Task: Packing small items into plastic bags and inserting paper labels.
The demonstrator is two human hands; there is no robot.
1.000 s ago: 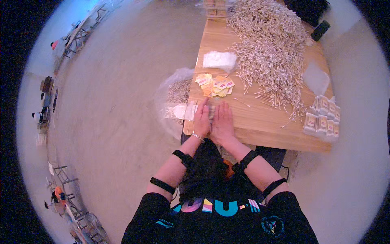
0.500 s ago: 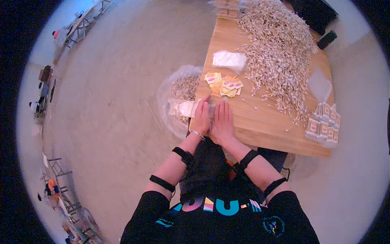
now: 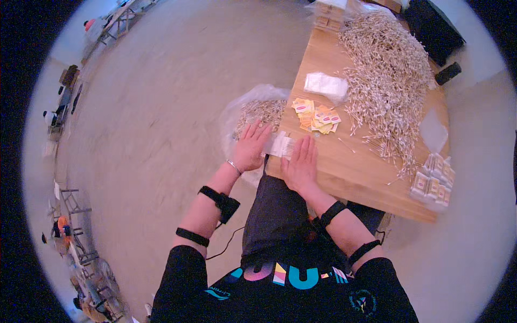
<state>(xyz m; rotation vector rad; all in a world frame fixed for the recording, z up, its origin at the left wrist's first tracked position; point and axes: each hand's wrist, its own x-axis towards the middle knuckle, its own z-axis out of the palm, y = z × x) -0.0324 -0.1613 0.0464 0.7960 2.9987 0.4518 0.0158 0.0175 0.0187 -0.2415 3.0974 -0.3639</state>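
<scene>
At the table's near left corner lies a small clear bag point(image 3: 280, 144) with a row of cotton swabs in it. My right hand point(image 3: 301, 168) rests flat on the wood with fingers stretched, its fingertips against the swab end of the bag. My left hand point(image 3: 251, 148) is over the table's left edge, fingers straight out beside the bag's other end; its thumb is not clearly seen, and whether it touches the plastic I cannot tell. Just beyond my right hand are loose orange and yellow printed cards point(image 3: 318, 117). Farther back sits a stack of clear plastic bags point(image 3: 326, 86).
A large heap of loose cotton swabs point(image 3: 385, 70) covers the table's point(image 3: 371, 185) far right. Filled packs point(image 3: 433, 183) stand at the near right corner. Below the left edge, a big plastic sack point(image 3: 253, 110) holds more swabs. Boxes point(image 3: 329, 15) are stacked at the back.
My left hand has moved left, away from my right hand, uncovering the bag of swabs between them. The view has shifted, so the table appears farther right.
</scene>
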